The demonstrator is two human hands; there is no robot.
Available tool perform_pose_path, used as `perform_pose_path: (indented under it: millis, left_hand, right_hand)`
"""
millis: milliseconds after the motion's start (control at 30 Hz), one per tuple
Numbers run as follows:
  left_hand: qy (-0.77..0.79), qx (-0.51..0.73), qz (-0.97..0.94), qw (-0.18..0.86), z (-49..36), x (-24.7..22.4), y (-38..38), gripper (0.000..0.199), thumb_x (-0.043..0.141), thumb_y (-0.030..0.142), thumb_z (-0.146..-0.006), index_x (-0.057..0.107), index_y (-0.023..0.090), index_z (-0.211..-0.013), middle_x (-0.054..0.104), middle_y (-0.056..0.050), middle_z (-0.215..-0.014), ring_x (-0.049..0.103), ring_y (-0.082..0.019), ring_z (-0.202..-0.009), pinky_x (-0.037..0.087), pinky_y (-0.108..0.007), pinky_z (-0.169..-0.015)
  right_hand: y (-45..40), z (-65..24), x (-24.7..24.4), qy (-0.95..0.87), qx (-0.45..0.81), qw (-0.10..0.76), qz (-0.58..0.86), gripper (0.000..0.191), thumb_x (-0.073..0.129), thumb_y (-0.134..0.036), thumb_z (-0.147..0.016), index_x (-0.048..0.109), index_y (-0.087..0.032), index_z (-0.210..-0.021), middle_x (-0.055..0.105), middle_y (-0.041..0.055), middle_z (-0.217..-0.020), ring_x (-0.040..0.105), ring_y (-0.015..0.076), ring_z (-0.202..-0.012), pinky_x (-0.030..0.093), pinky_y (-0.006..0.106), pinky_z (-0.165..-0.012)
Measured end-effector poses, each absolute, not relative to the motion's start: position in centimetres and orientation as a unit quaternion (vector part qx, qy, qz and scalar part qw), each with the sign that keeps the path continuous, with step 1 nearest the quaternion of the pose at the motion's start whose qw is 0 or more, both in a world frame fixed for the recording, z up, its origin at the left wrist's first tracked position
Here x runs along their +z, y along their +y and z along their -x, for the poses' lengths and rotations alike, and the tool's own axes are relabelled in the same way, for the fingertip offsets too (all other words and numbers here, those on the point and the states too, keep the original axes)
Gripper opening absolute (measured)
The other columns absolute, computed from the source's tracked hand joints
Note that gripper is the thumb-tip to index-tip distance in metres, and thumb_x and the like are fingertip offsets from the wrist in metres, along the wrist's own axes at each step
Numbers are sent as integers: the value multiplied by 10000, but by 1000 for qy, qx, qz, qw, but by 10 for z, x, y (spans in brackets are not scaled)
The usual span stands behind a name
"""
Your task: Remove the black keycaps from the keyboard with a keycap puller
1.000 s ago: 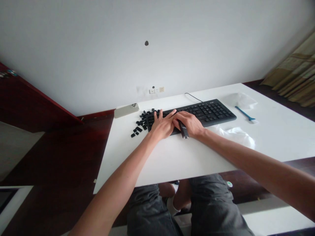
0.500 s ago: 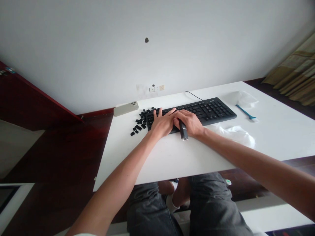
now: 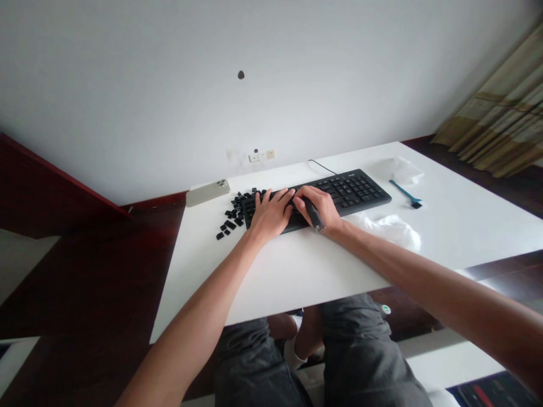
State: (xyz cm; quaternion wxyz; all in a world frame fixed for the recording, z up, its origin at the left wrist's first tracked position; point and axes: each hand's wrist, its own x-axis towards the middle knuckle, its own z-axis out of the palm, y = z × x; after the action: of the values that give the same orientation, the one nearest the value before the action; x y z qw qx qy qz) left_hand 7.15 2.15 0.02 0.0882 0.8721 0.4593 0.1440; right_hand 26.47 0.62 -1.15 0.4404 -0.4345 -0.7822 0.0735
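A black keyboard lies at a slant on the white table. My left hand rests on its left part with the fingers spread. Just to the right, my right hand is wrapped round a dark handle-like tool, whose front end is hidden by the fingers over the keys. Several loose black keycaps are scattered beside the keyboard's left end.
A phone lies at the table's back left. On the right are a blue brush, a crumpled white plastic bag and another clear bag. The keyboard's cable runs toward the wall.
The view has shifted, so the table things sit further left. My hands have moved slightly apart, and the tool in my right hand is now tilted differently.
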Motion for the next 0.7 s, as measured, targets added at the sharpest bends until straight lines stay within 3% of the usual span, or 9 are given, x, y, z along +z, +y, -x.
perform_pose_path:
  millis: [167,233,300,400,500,600,700]
  left_hand:
    - [448,169,-876,53,-72,-3,24,500,440,362,-1106,487,280,-1596,525,-64,-1633,429,-341,-1501,242,-694,-1285]
    - [443,173,-878,53,-70,-4,24,502,438,401,-1110,496,274,-1592,531,-73,-1627,433,-334,-1498,247,-685,-1285]
    - [440,177,-879,55,-69,-5,25,502,436,423,-1113,508,273,-1586,533,-75,-1626,432,-329,-1500,248,-674,-1287]
    - [435,188,-879,59,-70,-7,25,503,438,441,-1115,522,266,-1578,539,-81,-1621,439,-331,-1493,249,-677,-1282]
    - [428,204,-878,65,-72,-9,26,492,459,446,-1111,548,258,-1558,559,-89,-1602,460,-332,-1478,263,-682,-1272]
    - [420,223,-877,63,-67,-6,32,466,491,444,-1103,596,251,-1513,592,-93,-1568,491,-323,-1460,289,-648,-1269]
    - [436,254,-862,41,-43,2,51,453,518,407,-1088,617,225,-1491,598,-107,-1559,494,-321,-1467,295,-613,-1277]
  right_hand:
    - [1,-276,17,-721,7,548,424,252,516,-212,-972,733,-257,-850,704,66,-1061,666,248,-997,517,429,-946]
    - [-14,-287,40,-688,10,576,441,265,511,-126,-890,735,-264,-855,721,49,-1078,692,237,-961,545,408,-885]
    - [-34,-307,58,-659,-18,579,480,257,515,-95,-832,709,-261,-814,719,31,-915,686,224,-833,539,380,-794]
    - [-62,-361,65,-645,-108,503,565,234,567,-131,-800,758,-246,-871,761,37,-924,697,222,-852,511,348,-802]
    - [-80,-431,42,-584,-156,397,691,237,582,-244,-827,786,-239,-947,798,84,-948,729,264,-851,503,360,-771]
    - [-93,-485,7,-549,-148,271,777,256,586,-369,-837,779,-279,-981,767,93,-834,685,317,-699,450,400,-639]
    - [-103,-504,-18,-602,-103,195,768,333,611,-435,-837,771,-326,-1107,777,112,-987,706,340,-763,469,411,-635]
